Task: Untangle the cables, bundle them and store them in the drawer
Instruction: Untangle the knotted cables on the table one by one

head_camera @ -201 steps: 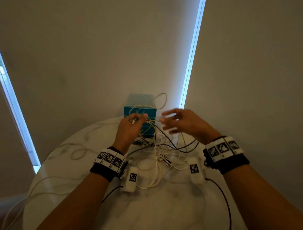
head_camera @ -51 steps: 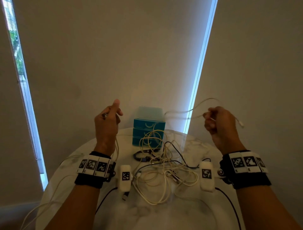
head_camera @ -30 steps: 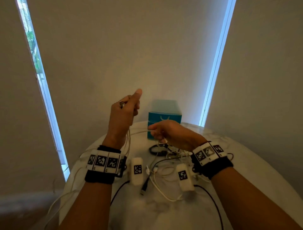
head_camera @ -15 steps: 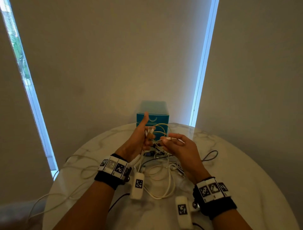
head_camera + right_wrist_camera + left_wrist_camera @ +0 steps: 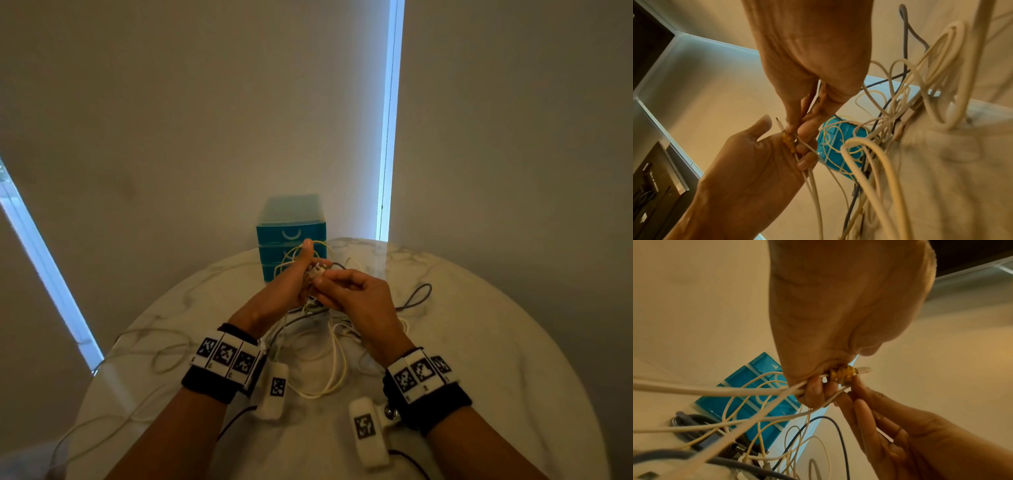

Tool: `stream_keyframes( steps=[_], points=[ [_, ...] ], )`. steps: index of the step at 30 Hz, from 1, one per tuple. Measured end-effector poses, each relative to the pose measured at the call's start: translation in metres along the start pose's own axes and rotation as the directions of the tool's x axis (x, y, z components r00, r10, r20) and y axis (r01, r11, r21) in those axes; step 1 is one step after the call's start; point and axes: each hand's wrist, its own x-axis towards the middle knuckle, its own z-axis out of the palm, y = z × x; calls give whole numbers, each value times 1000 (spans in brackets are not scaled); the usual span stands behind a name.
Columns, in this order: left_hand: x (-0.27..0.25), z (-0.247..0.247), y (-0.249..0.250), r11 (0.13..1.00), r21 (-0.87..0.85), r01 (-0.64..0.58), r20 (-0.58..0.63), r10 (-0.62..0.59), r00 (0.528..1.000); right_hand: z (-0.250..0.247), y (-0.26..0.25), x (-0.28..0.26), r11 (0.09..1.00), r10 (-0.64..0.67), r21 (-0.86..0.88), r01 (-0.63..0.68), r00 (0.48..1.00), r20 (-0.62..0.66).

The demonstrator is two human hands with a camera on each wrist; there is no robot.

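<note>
Both grips meet above the counter (image 5: 513, 342), just in front of the drawers (image 5: 291, 236). Under them the cables (image 5: 329, 370) lie tangled on the marble, strands rising into my hands. My left hand (image 5: 284, 287) curls round a few white strands, thumb up. My right hand (image 5: 356, 294) pinches the same strands beside a yellow wrap (image 5: 842, 372), where a plug (image 5: 864, 369) pokes out past my fingers.

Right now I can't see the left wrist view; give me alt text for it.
The left hand grips white cables beside a yellow wound band near a white plug, while the right hand pinches there too. Behind, tangled white and dark cables hang before a blue drawer unit.
</note>
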Motion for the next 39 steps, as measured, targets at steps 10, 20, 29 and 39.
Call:
stream_keyframes(
  steps=[10,20,29,39],
  points=[
    [6,8,16,989,-134,70,-78,-81,994,11,3,-7,987,-62,-142,78,991,120],
    [-9,-2,2,965,-254,57,94,-34,995,4,7,-7,987,-76,-137,81,996,43],
    [-5,-9,-6,893,-436,109,294,27,956,3,7,-2,955,-121,-261,137,990,75],
    [-9,-45,13,829,538,-151,442,-125,888,-15,-3,6,990,-80,-118,76,997,-22]
  ],
)
